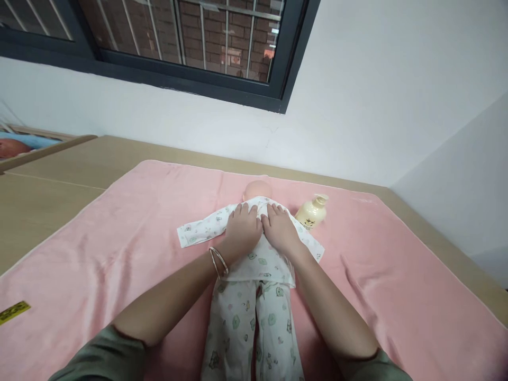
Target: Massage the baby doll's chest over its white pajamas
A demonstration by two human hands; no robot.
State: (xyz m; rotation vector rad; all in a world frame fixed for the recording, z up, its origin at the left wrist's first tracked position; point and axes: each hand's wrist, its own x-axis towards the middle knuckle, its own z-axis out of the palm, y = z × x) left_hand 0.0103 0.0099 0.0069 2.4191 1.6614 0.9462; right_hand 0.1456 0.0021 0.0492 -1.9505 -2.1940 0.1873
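A baby doll lies on its back on a pink towel, dressed in a white patterned suit with its sleeves spread out to both sides. My left hand lies flat on the left of the doll's chest, with bangles on the wrist. Beside it, my right hand rests flat on the right of the chest, and the two hands touch. Neither hand holds anything. Only the top of the doll's head shows beyond my fingers.
A cream pump bottle lies on the towel just right of the doll's shoulder. The towel covers a wooden table against a white wall below a window. A yellow tag sits at the towel's left edge.
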